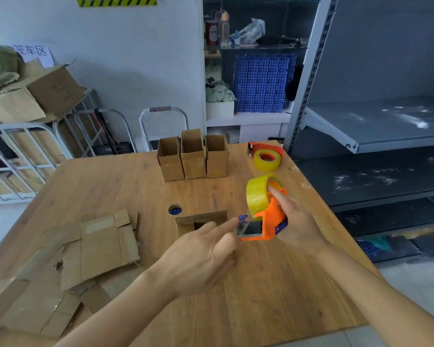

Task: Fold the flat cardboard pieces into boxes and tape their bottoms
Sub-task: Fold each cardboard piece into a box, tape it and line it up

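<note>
The left hand (201,256), grip loose and empty, touches the mouth of the tape dispenser (266,221); the right hand (298,221) clasps it just right of the box (186,225).

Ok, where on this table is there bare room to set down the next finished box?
The back-left table, bordered by the flat cardboard pile and the three folded boxes, is bare. So is the near edge, below the left hand and right hand. Crowded: the middle, around the tape dispenser and small box.
</note>
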Motion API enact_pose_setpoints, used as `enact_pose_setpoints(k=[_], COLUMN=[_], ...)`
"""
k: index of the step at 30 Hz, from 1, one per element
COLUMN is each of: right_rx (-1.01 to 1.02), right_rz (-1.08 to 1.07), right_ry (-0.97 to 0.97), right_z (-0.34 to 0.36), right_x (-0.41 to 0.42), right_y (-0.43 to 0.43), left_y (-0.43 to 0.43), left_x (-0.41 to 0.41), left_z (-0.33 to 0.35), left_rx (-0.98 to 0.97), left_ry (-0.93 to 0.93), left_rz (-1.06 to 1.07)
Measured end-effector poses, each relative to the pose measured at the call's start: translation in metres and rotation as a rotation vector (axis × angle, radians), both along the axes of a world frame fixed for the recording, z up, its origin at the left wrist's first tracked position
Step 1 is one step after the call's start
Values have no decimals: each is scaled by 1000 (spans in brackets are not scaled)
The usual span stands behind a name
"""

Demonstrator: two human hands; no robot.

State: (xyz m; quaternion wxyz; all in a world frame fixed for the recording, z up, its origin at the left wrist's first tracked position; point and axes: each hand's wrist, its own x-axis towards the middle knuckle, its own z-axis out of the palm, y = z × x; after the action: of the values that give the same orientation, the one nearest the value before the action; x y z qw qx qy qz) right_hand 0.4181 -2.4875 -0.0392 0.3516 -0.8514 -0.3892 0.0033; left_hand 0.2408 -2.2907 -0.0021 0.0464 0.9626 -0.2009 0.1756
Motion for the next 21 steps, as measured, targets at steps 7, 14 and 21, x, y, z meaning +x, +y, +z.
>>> enact_pose_setpoints(k=[7, 14, 21], right_rx=[-275, -473, -307], right_rz=[37, 200, 346], right_ry=[-84, 108, 395], right_z=[-3, 21, 61], right_x=[10, 6, 14], right_y=[-3, -5, 18], left_y=[-7, 14, 40], left_x=[-11, 13, 27], left_z=[1, 1, -8], left_rx=[-464, -1660, -1759], left_ry=[-76, 0, -140], left_rz=[130, 751, 925])
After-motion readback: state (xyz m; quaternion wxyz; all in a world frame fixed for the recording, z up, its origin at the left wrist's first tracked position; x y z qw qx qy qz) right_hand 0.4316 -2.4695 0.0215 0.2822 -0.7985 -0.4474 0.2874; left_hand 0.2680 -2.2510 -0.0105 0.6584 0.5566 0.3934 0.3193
